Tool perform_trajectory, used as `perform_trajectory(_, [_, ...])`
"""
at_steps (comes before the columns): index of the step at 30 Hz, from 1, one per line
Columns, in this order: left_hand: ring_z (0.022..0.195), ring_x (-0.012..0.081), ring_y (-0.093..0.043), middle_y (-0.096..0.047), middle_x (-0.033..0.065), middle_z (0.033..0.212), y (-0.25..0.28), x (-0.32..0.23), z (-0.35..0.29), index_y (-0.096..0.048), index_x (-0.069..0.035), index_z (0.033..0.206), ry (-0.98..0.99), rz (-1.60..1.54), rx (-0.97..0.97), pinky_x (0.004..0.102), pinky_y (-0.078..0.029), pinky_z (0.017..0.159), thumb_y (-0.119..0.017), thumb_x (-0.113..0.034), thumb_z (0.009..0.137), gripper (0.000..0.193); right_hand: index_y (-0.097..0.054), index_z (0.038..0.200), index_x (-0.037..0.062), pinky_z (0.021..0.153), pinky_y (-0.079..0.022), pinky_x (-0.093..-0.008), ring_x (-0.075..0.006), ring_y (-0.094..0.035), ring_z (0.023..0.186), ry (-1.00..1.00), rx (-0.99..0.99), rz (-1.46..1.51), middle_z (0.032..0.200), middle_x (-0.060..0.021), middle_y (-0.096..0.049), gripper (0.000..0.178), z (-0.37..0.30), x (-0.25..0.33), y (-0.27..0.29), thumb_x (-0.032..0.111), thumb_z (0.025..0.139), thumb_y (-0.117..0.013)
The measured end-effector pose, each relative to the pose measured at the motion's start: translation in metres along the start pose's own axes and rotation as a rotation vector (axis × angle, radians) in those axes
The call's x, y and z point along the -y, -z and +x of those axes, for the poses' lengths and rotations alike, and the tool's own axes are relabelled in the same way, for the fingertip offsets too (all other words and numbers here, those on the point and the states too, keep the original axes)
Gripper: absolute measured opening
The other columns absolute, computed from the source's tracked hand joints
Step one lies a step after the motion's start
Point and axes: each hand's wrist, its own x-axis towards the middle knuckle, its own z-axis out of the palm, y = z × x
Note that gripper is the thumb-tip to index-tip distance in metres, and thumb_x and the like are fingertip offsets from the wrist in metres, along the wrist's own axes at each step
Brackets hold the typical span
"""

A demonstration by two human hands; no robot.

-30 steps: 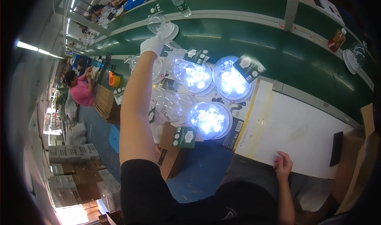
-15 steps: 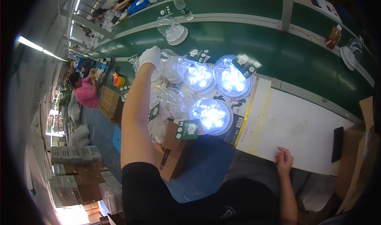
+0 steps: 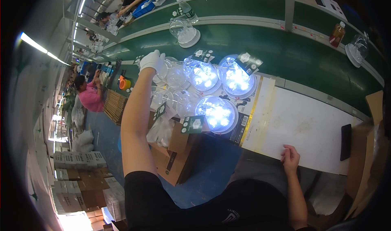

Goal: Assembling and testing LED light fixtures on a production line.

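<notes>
My left hand [image 3: 152, 61], in a white glove, reaches to the far left end of a cluster of clear dome lamps. Its fingers are bent and closed, mostly turned from view; what they hold is hidden. Right beside it stands an unlit dome lamp [image 3: 163, 71]. Three lamps glow white: one at the back middle [image 3: 202, 75], one at the back right [image 3: 237, 77] and one in front [image 3: 216, 114]. Green tags [image 3: 192, 124] hang from several lamps. My bare right hand [image 3: 290, 157] rests at the white board's near edge, fingers curled in with nothing in them.
An open carton [image 3: 173, 159] with clear plastic stands below the lamps. A white board [image 3: 307, 123] carries a black bar [image 3: 345, 142] at right. Beyond runs a green conveyor [image 3: 244, 37] with another dome lamp [image 3: 185, 33]. A person in pink [image 3: 90, 96] works at left.
My left hand has shifted slightly left and down at the lamps' far end. The whole view has tilted a little. My right hand stays at the board's edge.
</notes>
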Motion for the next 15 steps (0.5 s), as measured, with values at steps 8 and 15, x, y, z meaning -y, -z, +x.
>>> perform_trajectory(8, [0.13,0.0383,-0.058,-0.053,0.0173,0.149,-0.027,0.022,-0.011,-0.045,-0.015,0.153,-0.154,0.07,0.081,0.0477,-0.05,0.106,-0.061,-0.026,0.092,0.064,-0.069,0.111,-0.0017,0.05,-0.044,-0.0223,-0.0076,-0.056,0.054,0.051,0.018,-0.008,0.073,-0.0053,-0.065,0.021,0.0,0.002,0.004,0.017,0.105,-0.06])
perform_trajectory(15, [0.127,0.0382,-0.06,-0.055,0.0178,0.143,-0.038,0.014,-0.008,-0.052,-0.013,0.144,-0.12,0.073,0.111,0.0468,-0.052,0.104,-0.094,-0.023,0.059,0.095,-0.069,0.11,-0.0017,0.05,-0.045,-0.0229,-0.0083,-0.058,0.054,0.014,0.051,-0.019,0.073,-0.0051,-0.066,0.021,0.001,0.015,0.0,0.017,0.105,-0.061])
